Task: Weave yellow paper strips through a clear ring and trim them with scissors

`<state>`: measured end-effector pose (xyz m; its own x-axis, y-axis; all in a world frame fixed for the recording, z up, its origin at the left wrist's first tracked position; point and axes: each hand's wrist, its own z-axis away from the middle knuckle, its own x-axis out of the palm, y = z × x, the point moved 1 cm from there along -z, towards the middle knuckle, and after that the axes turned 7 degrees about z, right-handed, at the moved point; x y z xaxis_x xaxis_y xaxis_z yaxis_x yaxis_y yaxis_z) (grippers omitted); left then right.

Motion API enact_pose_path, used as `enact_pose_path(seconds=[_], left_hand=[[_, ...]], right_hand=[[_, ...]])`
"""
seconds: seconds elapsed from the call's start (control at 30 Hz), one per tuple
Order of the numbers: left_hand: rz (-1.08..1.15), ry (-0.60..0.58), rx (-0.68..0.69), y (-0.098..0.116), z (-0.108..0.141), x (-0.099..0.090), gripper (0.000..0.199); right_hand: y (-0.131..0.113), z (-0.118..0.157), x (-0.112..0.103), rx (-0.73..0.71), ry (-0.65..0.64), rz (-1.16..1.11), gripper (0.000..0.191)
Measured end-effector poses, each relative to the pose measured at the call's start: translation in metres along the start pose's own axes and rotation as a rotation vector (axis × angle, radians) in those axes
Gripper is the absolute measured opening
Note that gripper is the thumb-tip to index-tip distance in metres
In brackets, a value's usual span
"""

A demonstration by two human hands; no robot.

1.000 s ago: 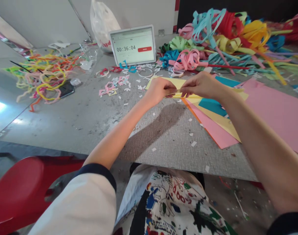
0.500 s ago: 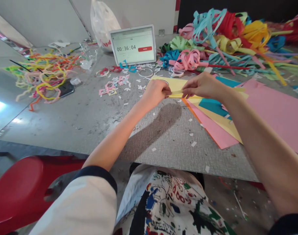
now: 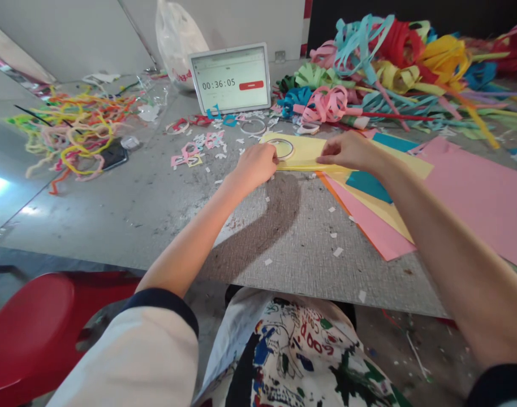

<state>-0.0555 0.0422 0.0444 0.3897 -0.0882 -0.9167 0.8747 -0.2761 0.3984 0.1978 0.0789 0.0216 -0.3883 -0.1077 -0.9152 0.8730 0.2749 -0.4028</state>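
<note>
A yellow sheet of paper [image 3: 305, 148] lies on the table with a narrow folded strip along its near edge. At the left end of that edge, my left hand [image 3: 258, 161] is closed, with thumb and fingertips pinching the paper. My right hand [image 3: 347, 151] bends over the same edge farther right, thumb and fingers close together on the paper; its fingertips are partly hidden. A thin ring, like a nearly used-up tape roll [image 3: 287, 148], rests on the sheet beside my left fingers. Teal paper [image 3: 371, 186], pink paper [image 3: 379, 234] and more yellow sheets lie beneath my right forearm.
A tablet [image 3: 231, 79] showing a timer stands at the back beside a white plastic bag [image 3: 180, 45]. Curled paper strips [image 3: 381, 62] are heaped back right; fuzzy coloured stems [image 3: 80, 124] lie left. Paper scraps dot the table [image 3: 177, 198]. A red stool [image 3: 33, 322] stands lower left.
My left hand has moved left along the yellow paper's near edge, widening the gap between my hands. The ring shows more fully, and the strip that was raised between my fingers now lies lower.
</note>
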Motion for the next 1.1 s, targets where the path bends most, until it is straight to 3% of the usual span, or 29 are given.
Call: enact_pose_path(seconds=[0.1,0.27,0.4,0.57,0.8,0.97,1.1], left_hand=[[-0.052,-0.038,-0.044,-0.001,0.0,0.001,0.022],[-0.087,0.082,0.02,0.002,-0.003,0.013,0.02],[-0.072,0.114,0.074,0.005,-0.009,0.023,0.02],[0.052,0.149,0.09,-0.001,-0.03,0.036,0.03],[0.105,0.035,0.214,-0.006,-0.046,0.053,0.019],[0.058,0.044,0.19,-0.004,-0.04,0.052,0.022],[0.049,0.06,0.152,-0.003,-0.039,0.052,0.021]], right_hand=[[0.004,-0.01,0.01,-0.04,-0.019,0.079,0.02],[0.005,-0.021,0.019,-0.066,-0.028,0.132,0.028],[0.006,-0.027,0.023,-0.049,0.108,0.099,0.023],[0.009,-0.033,0.033,-0.001,0.253,0.07,0.03],[0.022,-0.047,0.042,-0.043,0.158,0.163,0.033],[0.021,-0.054,0.034,-0.019,0.157,0.22,0.032],[0.014,-0.049,0.025,0.003,0.138,0.245,0.018]])
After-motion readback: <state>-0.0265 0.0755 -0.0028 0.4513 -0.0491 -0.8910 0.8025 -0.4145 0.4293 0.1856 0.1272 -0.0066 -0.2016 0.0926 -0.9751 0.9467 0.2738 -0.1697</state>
